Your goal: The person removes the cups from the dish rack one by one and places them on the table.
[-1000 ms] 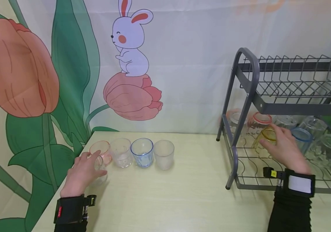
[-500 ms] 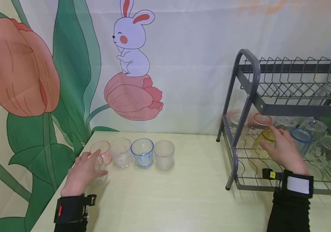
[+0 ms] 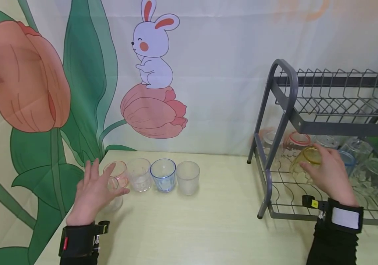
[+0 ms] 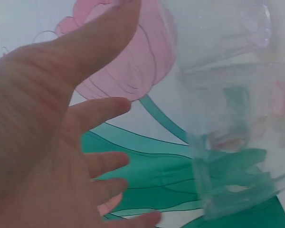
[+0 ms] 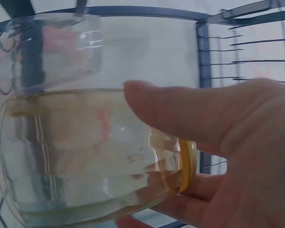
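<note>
On the left of the table, my left hand [image 3: 91, 193] is spread beside a clear glass [image 3: 116, 203], partly hidden behind it. In the left wrist view its thumb and fingers stand straight, and a gap separates them from that clear glass [image 4: 237, 142]. On the lower shelf of the rack, my right hand [image 3: 332, 178] grips a yellow-tinted glass [image 3: 298, 171], which leans a little. The right wrist view shows the thumb on one side of the yellow glass [image 5: 80, 156] and fingers on the other, near its amber band.
A pink-rimmed glass [image 3: 120, 173], a clear glass [image 3: 139, 176], a blue glass [image 3: 163, 180] and a frosted glass [image 3: 187, 180] form a row. The grey two-tier rack [image 3: 268, 191] also holds a red-rimmed glass [image 3: 299, 139], a blue glass [image 3: 348, 160] and several clear ones.
My left hand has let go of the clear glass, its fingers spreading and lifting away. In my right hand the yellow glass has tilted and shifted slightly. The head view has moved slightly.
</note>
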Demonstrator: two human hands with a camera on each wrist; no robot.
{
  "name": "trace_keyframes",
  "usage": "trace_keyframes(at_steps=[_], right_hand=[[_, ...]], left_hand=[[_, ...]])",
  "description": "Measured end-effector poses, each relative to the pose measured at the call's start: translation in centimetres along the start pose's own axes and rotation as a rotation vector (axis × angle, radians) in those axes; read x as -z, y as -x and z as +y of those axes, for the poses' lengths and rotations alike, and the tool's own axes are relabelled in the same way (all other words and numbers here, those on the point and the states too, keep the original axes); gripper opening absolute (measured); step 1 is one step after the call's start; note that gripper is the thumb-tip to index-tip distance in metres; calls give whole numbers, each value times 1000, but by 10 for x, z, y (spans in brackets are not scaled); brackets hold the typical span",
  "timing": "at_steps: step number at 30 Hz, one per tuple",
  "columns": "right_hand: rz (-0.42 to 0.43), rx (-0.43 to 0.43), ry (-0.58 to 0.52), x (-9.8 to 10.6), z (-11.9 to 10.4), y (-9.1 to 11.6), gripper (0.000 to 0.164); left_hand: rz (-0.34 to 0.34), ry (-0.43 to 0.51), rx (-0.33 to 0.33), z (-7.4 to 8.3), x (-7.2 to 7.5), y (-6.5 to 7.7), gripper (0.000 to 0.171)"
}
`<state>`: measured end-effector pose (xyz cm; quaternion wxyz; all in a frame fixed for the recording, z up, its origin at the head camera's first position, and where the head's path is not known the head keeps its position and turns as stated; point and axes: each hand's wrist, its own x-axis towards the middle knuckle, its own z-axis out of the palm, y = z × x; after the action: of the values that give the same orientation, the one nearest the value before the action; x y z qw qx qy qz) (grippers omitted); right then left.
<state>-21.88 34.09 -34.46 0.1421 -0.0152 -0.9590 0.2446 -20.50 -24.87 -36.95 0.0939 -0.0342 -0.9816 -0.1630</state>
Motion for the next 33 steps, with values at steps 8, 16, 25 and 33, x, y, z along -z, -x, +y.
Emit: trace_keyframes(at_steps=[8,16,25,33], right_hand=[[35,-57,-28,19,-18,18,83],[142,-122,-5,38,-35,39,81],[239,-109,31,57,-52,70,78],[194,-23,-59,57,-66,83,77]], left_hand=[[178,8,-102,12,11,2,88],[169,58,-142,32,22,7,87],[104,137,-164,60,27,8,87],[83,154,-160,73,27,7,87]])
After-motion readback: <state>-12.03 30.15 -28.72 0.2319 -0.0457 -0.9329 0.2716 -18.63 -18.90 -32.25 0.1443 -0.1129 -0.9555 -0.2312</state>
